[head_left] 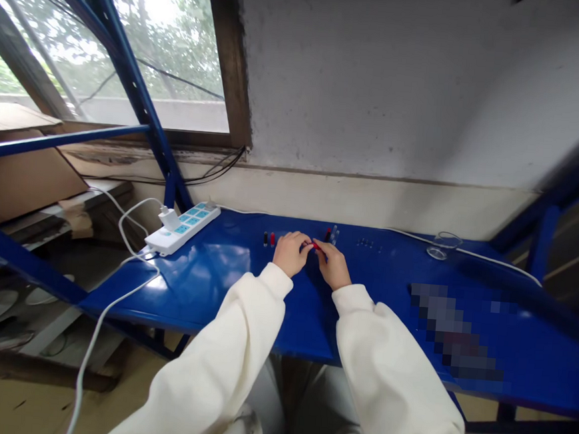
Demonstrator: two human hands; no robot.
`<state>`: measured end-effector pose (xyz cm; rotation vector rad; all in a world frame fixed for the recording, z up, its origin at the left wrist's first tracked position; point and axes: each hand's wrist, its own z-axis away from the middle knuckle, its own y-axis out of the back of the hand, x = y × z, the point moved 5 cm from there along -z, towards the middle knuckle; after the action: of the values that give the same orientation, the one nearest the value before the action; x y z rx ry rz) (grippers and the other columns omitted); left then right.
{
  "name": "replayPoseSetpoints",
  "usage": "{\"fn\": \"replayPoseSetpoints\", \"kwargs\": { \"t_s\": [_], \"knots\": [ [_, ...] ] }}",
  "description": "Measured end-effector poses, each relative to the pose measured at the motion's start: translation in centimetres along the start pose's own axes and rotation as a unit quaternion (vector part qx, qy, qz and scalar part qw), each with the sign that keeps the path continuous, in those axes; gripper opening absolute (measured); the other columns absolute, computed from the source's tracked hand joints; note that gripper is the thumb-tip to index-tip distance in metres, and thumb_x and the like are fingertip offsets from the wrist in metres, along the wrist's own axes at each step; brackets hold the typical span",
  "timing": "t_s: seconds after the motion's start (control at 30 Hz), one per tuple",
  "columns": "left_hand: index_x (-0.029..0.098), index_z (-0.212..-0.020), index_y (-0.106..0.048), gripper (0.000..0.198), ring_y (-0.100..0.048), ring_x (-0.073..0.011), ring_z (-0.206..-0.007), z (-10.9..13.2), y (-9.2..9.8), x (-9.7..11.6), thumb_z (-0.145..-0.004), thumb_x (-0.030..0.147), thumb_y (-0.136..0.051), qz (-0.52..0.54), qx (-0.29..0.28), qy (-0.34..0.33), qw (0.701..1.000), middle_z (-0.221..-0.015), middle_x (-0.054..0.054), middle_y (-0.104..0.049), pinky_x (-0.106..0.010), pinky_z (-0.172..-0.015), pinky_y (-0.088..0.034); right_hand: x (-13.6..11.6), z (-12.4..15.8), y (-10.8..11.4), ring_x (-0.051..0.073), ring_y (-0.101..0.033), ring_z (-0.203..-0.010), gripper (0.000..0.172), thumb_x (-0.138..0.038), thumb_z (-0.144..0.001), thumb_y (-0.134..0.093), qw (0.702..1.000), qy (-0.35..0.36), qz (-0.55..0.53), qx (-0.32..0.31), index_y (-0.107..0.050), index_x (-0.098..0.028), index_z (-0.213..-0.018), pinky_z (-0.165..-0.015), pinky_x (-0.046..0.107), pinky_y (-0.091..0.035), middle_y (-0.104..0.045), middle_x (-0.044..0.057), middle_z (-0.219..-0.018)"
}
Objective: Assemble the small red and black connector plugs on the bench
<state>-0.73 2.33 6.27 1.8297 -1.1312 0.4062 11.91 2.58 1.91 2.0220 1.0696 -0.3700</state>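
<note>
My left hand (290, 253) and my right hand (334, 263) meet above the blue table, with their fingers closed and the fingertips close together. Between the fingertips shows a small red piece (316, 244), pinched by my right hand. What my left fingers pinch is mostly hidden. Just left of my left hand stand a small black-and-clear tube (266, 239) and a small red-and-clear tube (272, 240). Beyond my right hand are a dark red-and-black tube (327, 234) and several slim clear tubes (335, 234).
Several tiny clear pieces (367, 243) lie to the right, short of a clear round container (437, 251). A white power strip (183, 227) with a plug and cable sits at the left end of the blue table (203, 297). A blurred-out object (453, 333) lies at right.
</note>
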Motion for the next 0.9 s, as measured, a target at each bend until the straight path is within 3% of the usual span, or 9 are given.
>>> {"fn": "replayPoseSetpoints", "kwargs": {
  "t_s": [0.13, 0.27, 0.4, 0.6, 0.9],
  "knots": [
    [0.019, -0.073, -0.060, 0.006, -0.044, -0.0227, -0.095, -3.2, 3.0, 0.9, -0.073, 0.022, -0.055, -0.156, -0.038, -0.032, 0.986, -0.089, -0.006, -0.055, -0.039, -0.086, -0.025, -0.7, 0.0, 0.3, 0.016, -0.057, -0.084, 0.037, -0.025, -0.082, -0.038, 1.000, -0.004, -0.024, 0.018, -0.050, -0.020, -0.117, -0.078, 0.031, -0.047, -0.058, 0.009, -0.102],
    [0.016, -0.069, -0.060, 0.004, -0.040, -0.0253, -0.100, -6.0, 4.9, -0.2, -0.070, 0.019, -0.058, -0.268, -0.121, -0.031, 0.955, -0.094, -0.008, -0.053, -0.042, -0.087, -0.023, -0.1, -0.1, 0.0, 0.014, -0.056, -0.068, 0.035, -0.027, -0.081, -0.040, 1.000, -0.018, -0.022, 0.006, -0.052, -0.018, -0.112, -0.069, 0.031, -0.049, -0.059, 0.008, -0.092],
    [0.016, -0.065, -0.062, 0.004, -0.039, -0.0256, -0.098, -6.5, 4.6, -2.5, -0.066, 0.019, -0.060, -0.338, -0.194, -0.038, 0.920, -0.092, -0.009, -0.053, -0.045, -0.088, -0.021, 0.3, 0.0, -0.5, 0.014, -0.055, -0.067, 0.032, -0.027, -0.079, -0.040, 1.000, -0.013, -0.016, -0.007, -0.056, -0.018, -0.106, -0.067, 0.031, -0.048, -0.059, 0.007, -0.086],
    [0.016, -0.061, -0.061, 0.003, -0.040, -0.0267, -0.095, -5.7, 3.8, -4.8, -0.062, 0.013, -0.061, -0.328, -0.181, -0.024, 0.927, -0.088, -0.009, -0.053, -0.049, -0.087, -0.020, 0.5, 0.2, -0.7, 0.014, -0.056, -0.067, 0.030, -0.026, -0.078, -0.042, 0.999, -0.030, -0.017, -0.016, -0.058, -0.019, -0.102, -0.066, 0.030, -0.048, -0.060, 0.007, -0.086],
    [0.016, -0.063, -0.061, 0.007, -0.040, -0.0272, -0.097, -5.6, 3.7, -5.3, -0.063, 0.010, -0.057, -0.338, -0.184, -0.017, 0.923, -0.090, -0.010, -0.053, -0.051, -0.088, -0.018, 0.9, 0.2, -0.9, 0.015, -0.057, -0.070, 0.030, -0.026, -0.077, -0.042, 0.999, -0.037, -0.007, -0.017, -0.059, -0.019, -0.101, -0.068, 0.031, -0.048, -0.061, 0.007, -0.091]
  ]
}}
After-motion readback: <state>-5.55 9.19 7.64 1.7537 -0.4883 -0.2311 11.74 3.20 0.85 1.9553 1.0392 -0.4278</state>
